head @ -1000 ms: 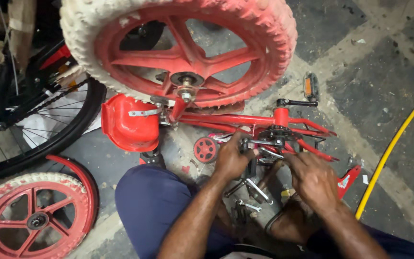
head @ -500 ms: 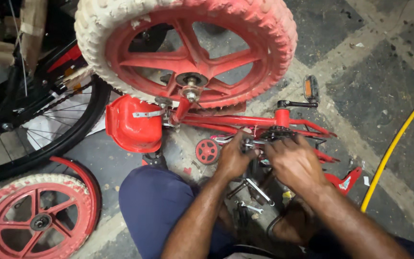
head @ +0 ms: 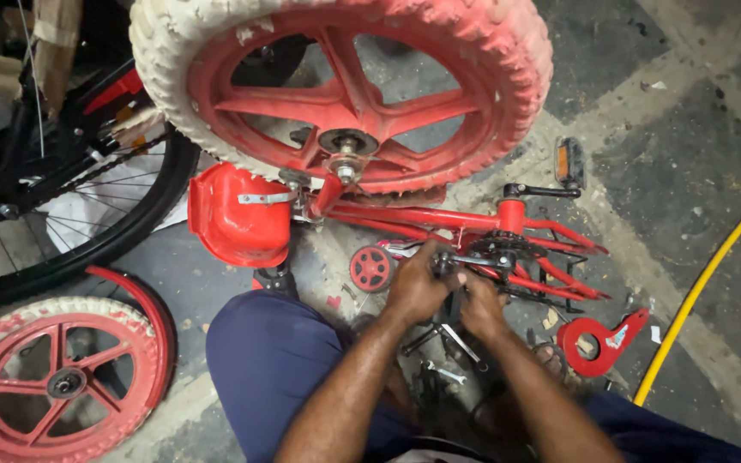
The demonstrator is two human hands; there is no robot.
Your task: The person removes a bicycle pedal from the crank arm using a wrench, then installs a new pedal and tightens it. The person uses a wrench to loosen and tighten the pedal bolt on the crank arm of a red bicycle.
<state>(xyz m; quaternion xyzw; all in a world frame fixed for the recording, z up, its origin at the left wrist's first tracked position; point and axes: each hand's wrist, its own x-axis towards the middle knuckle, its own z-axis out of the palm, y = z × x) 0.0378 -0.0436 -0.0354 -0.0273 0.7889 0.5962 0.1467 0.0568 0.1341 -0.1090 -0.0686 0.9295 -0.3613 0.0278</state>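
Note:
A small red bicycle frame point(head: 422, 217) lies on the floor with its red wheel point(head: 345, 94) still attached. My left hand point(head: 416, 287) is closed around a dark metal bar point(head: 473, 259) at the chainwheel point(head: 501, 244). Pressed against it from the right, just below the chainwheel, is my right hand point(head: 482, 307) with curled fingers; what it grips is hidden. A black crank arm point(head: 542, 190) with a pedal point(head: 569, 163) sticks out beyond the frame. A small red training wheel point(head: 370, 268) sits left of my hands.
A red mudguard point(head: 233, 214) sits at the frame's left end. Wrenches point(head: 452, 343) lie under my hands, and a red chain guard point(head: 602, 343) to the right. A loose red wheel point(head: 53, 386) is bottom left, a black spoked bicycle wheel point(head: 70, 240) left, a yellow hose point(head: 705, 283) right.
My right hand has moved left and now sits against my left hand at the chainwheel. The left hand has stayed at the same spot.

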